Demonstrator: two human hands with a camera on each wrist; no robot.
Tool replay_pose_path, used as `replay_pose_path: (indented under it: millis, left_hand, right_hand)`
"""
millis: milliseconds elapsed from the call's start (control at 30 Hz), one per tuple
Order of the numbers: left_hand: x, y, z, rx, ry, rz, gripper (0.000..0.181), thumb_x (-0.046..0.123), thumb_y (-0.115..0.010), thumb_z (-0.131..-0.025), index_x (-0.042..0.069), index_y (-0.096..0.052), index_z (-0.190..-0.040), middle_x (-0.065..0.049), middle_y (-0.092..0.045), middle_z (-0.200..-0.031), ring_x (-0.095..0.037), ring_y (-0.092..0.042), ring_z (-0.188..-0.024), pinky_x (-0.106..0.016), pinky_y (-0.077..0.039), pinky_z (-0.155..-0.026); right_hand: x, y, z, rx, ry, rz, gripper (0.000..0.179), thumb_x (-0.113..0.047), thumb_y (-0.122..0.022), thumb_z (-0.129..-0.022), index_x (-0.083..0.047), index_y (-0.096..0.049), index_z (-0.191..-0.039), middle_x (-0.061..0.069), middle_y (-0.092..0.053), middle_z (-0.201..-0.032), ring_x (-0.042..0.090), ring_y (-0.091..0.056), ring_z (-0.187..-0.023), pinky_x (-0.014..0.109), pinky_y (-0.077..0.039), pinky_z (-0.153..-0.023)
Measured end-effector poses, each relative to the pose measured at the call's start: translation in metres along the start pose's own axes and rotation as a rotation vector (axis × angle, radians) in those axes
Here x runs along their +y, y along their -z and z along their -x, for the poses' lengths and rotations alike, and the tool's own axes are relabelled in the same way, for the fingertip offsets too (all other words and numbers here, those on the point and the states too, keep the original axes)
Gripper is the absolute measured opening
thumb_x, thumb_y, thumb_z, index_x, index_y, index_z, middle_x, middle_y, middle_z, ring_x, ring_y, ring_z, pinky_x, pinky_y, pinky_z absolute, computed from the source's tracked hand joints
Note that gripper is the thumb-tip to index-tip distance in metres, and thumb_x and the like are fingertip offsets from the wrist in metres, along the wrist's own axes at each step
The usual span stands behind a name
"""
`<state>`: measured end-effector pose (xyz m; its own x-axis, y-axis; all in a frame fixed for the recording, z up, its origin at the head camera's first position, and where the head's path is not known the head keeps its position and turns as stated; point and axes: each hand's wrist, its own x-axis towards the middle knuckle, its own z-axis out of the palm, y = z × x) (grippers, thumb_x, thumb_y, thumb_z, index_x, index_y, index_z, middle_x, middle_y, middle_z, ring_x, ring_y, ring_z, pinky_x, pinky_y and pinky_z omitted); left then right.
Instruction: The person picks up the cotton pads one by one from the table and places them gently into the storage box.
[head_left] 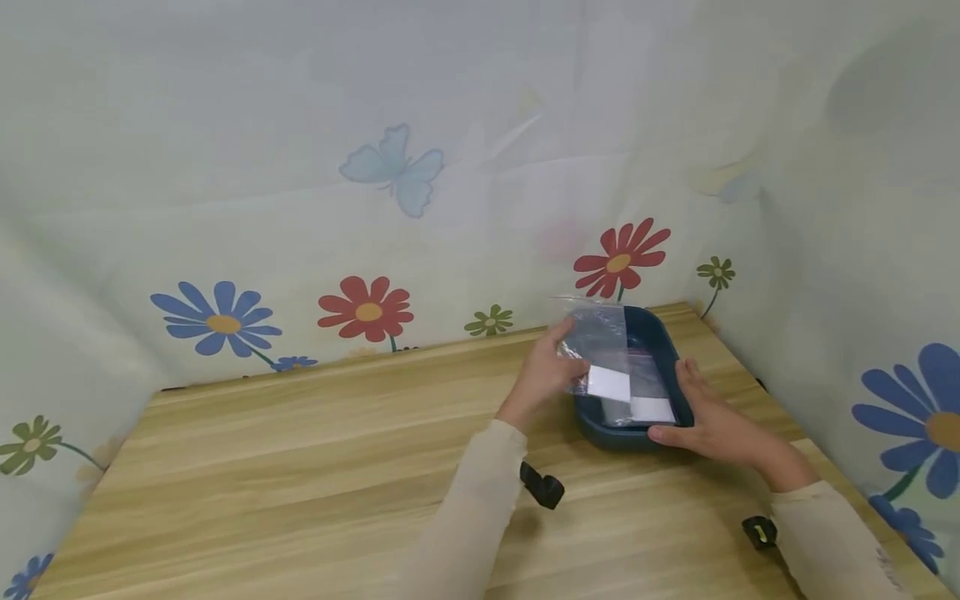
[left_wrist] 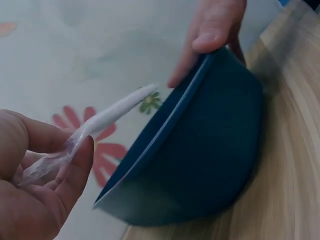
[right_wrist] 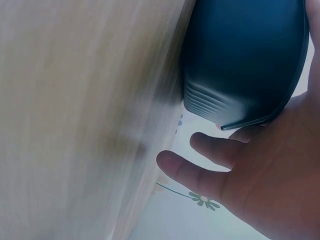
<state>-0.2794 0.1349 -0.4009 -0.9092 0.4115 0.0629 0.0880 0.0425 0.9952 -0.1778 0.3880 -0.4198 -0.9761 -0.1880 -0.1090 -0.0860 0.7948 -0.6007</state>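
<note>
My left hand (head_left: 542, 375) pinches a clear zip bag (head_left: 602, 337) between thumb and fingers, over the left side of a dark blue plastic basin (head_left: 618, 438). A flat white piece (head_left: 609, 383) sits in the bag's lower end. Edge-on in the left wrist view, the white end (left_wrist: 117, 110) sticks out past the fingertips, beside the basin's rim. Inside the basin lies another clear bag with a white piece (head_left: 652, 409). My right hand (head_left: 718, 423) holds the basin's near right corner, thumb at the near rim; in the right wrist view two fingers (right_wrist: 192, 172) extend away from the wall.
The basin stands on a wood-grain table (head_left: 300, 467), close to its back right corner. Flower-printed cloth (head_left: 480, 208) hangs behind and at both sides. Black wrist devices (head_left: 542, 486) show beside both sleeves.
</note>
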Motion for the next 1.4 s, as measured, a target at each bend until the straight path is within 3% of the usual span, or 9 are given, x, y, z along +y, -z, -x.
replay_pose_path:
  millis: [133, 233, 400, 500, 633, 733, 833, 1167, 1400]
  left_hand:
    - [0.003, -0.031, -0.015, 0.004, 0.026, -0.287, 0.074, -0.002, -0.071, -0.084, 0.002, -0.043, -0.152, -0.014, -0.050, -0.148, -0.017, -0.062, -0.096, -0.027, -0.051, -0.082]
    - [0.005, -0.050, -0.020, 0.004, 0.069, -0.411, 0.075, 0.004, -0.073, -0.084, 0.004, -0.043, -0.153, -0.011, -0.047, -0.152, -0.016, -0.047, -0.131, -0.028, -0.041, -0.103]
    - [-0.003, -0.072, -0.019, -0.013, 0.142, -0.496, 0.075, 0.013, -0.074, -0.088, 0.006, -0.040, -0.155, -0.011, -0.043, -0.155, -0.023, -0.036, -0.143, -0.035, -0.034, -0.112]
    - [-0.008, -0.078, -0.018, -0.022, 0.149, -0.542, 0.078, 0.016, -0.075, -0.089, 0.007, -0.037, -0.156, -0.011, -0.040, -0.157, -0.025, -0.033, -0.145, -0.036, -0.031, -0.114]
    - [-0.010, -0.082, -0.015, -0.011, 0.133, -0.603, 0.082, 0.012, -0.075, -0.087, 0.008, -0.034, -0.158, -0.016, -0.040, -0.154, -0.025, -0.047, -0.133, -0.033, -0.042, -0.105]
    - [-0.008, -0.084, -0.013, 0.010, 0.120, -0.691, 0.084, 0.007, -0.074, -0.085, 0.011, -0.034, -0.158, -0.019, -0.039, -0.148, -0.027, -0.061, -0.104, -0.032, -0.050, -0.085]
    - [-0.005, -0.084, -0.012, 0.022, 0.122, -0.779, 0.085, 0.007, -0.074, -0.085, 0.015, -0.034, -0.159, -0.020, -0.037, -0.145, -0.029, -0.062, -0.083, -0.034, -0.051, -0.072]
    - [-0.003, -0.085, -0.011, -0.003, 0.117, -0.906, 0.082, 0.008, -0.074, -0.087, 0.007, -0.032, -0.158, -0.022, -0.035, -0.139, -0.023, -0.056, -0.062, -0.030, -0.048, -0.059]
    - [0.001, -0.082, -0.008, -0.019, 0.129, -0.976, 0.084, 0.013, -0.074, -0.087, 0.008, -0.030, -0.159, -0.024, -0.034, -0.141, -0.020, -0.056, -0.061, -0.030, -0.048, -0.059]
  right_hand:
    - [-0.002, 0.001, 0.000, -0.008, -0.003, -0.005, 0.122, -0.051, -0.075, -0.087, 0.008, 0.006, -0.157, 0.035, 0.012, -0.160, 0.061, -0.006, -0.142, 0.074, -0.018, -0.106]
    - [-0.003, 0.003, 0.000, -0.003, 0.005, -0.013, 0.122, -0.050, -0.075, -0.087, 0.007, 0.007, -0.157, 0.034, 0.012, -0.160, 0.060, -0.005, -0.143, 0.073, -0.017, -0.107]
    - [0.001, 0.001, 0.002, -0.003, 0.009, -0.016, 0.122, -0.052, -0.074, -0.088, 0.009, 0.007, -0.156, 0.034, 0.013, -0.160, 0.058, -0.002, -0.144, 0.072, -0.015, -0.109]
    - [0.003, 0.000, 0.002, -0.004, 0.006, -0.008, 0.122, -0.052, -0.074, -0.088, 0.009, 0.007, -0.156, 0.035, 0.013, -0.160, 0.059, -0.003, -0.143, 0.073, -0.016, -0.108]
    - [0.005, -0.001, 0.003, 0.003, 0.005, -0.014, 0.121, -0.051, -0.074, -0.088, 0.009, 0.006, -0.156, 0.035, 0.012, -0.160, 0.060, -0.004, -0.143, 0.074, -0.015, -0.107]
    - [0.004, -0.001, 0.003, 0.010, 0.018, -0.023, 0.121, -0.050, -0.075, -0.088, 0.010, 0.005, -0.156, 0.036, 0.012, -0.159, 0.060, -0.003, -0.143, 0.074, -0.014, -0.107]
    - [0.003, -0.002, 0.002, 0.014, 0.024, -0.020, 0.120, -0.051, -0.074, -0.088, 0.011, 0.004, -0.156, 0.037, 0.012, -0.159, 0.060, -0.003, -0.143, 0.073, -0.015, -0.108]
    - [-0.001, 0.001, 0.002, 0.006, 0.034, -0.036, 0.119, -0.047, -0.075, -0.089, 0.011, 0.005, -0.155, 0.036, 0.011, -0.160, 0.061, -0.008, -0.142, 0.072, -0.019, -0.108]
    - [-0.001, 0.000, 0.001, 0.000, 0.034, -0.028, 0.119, -0.047, -0.075, -0.089, 0.011, 0.004, -0.155, 0.036, 0.012, -0.160, 0.060, -0.007, -0.142, 0.072, -0.019, -0.108]
